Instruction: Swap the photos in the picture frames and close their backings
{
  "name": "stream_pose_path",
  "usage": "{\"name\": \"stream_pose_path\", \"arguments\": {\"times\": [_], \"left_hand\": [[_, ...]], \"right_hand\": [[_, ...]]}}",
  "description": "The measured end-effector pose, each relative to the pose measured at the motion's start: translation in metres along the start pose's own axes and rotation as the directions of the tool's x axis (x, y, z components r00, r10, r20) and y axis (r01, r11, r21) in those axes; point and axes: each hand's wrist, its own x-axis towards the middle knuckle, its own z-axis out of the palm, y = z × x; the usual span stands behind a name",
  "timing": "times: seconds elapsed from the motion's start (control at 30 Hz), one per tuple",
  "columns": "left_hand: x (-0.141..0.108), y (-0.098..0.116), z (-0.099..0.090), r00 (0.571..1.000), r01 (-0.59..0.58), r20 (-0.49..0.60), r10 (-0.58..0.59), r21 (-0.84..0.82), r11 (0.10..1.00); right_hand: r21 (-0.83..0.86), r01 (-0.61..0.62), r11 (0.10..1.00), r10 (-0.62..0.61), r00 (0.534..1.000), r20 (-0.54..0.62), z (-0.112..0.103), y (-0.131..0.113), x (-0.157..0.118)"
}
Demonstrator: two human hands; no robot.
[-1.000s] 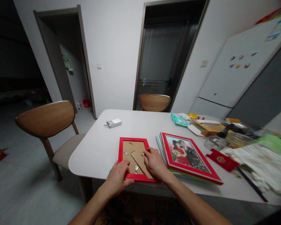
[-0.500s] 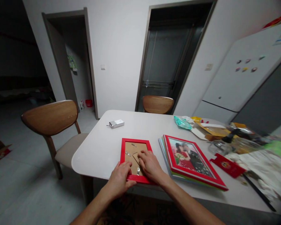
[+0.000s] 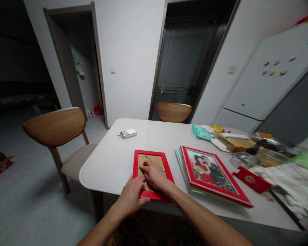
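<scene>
A red picture frame [image 3: 166, 163] lies face down near the table's front edge, its brown backing board [image 3: 157, 160] facing up with small metal clips. My left hand [image 3: 133, 191] grips the frame's lower left corner, thumb along the bottom edge. Over the backing lies my right hand [image 3: 154, 173], its fingers bent and drawn together at a clip by the left side; whatever is under the fingertips is hidden. Right of the frame rests a stack of frames, topped by a red-framed photo [image 3: 213, 171].
On the white table [image 3: 107, 164] is a small silver-white device [image 3: 128, 133] at the back left. A teal packet [image 3: 201, 132], a red envelope [image 3: 253, 180], clear containers, and a white cloth [image 3: 284, 181] lie to the right. Wooden chairs stand left [image 3: 56, 126] and behind.
My right hand has moved left across the backing, uncovering a clip on the right side and covering the stand piece in the middle. My left hand stays on the frame's corner.
</scene>
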Motion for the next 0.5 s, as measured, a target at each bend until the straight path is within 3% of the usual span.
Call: {"name": "stream_pose_path", "arguments": {"times": [0.13,0.3,0.5], "left_hand": [[-0.001,0.001,-0.001,1.0,0.003,-0.008,-0.003,0.005,1.0],[-0.006,0.004,-0.002,1.0,0.023,0.003,-0.023,-0.036,0.999],[-0.01,0.009,-0.006,0.999,0.047,0.029,-0.046,-0.032,0.998]], "right_hand": [[0.026,-0.016,1.0,0.017,0.999,-0.033,0.002,0.005,0.002],[0.079,-0.27,0.96,0.276,0.958,-0.082,0.001,0.026,0.019],[0.067,-0.447,0.892,0.451,0.89,-0.065,0.008,0.042,0.04]]}}
